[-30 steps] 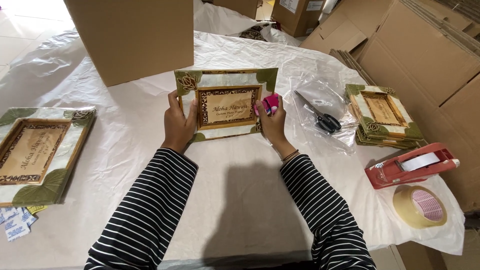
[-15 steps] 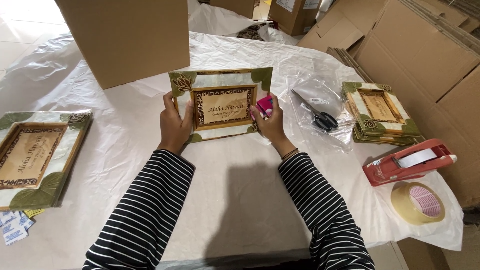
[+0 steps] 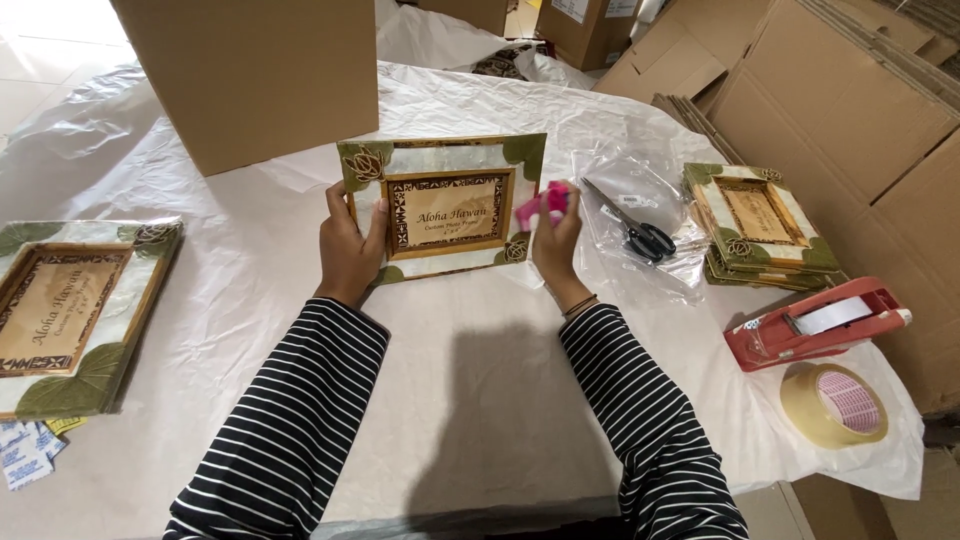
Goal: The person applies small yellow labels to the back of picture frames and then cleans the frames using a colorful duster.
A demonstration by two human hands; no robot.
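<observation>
Head view: scissors (image 3: pixel 640 233) (beside right hand (image 3: pixel 556 240))

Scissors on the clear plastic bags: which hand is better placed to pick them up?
Probably the right hand: it is nearer the black-handled scissors, though it holds a small pink object. The left hand grips the green-cornered picture frame on the far side.

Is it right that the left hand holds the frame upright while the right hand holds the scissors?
Not quite. The head view shows the right hand holding a small pink thing; the scissors lie on the table. The left hand does hold the frame upright.
</observation>
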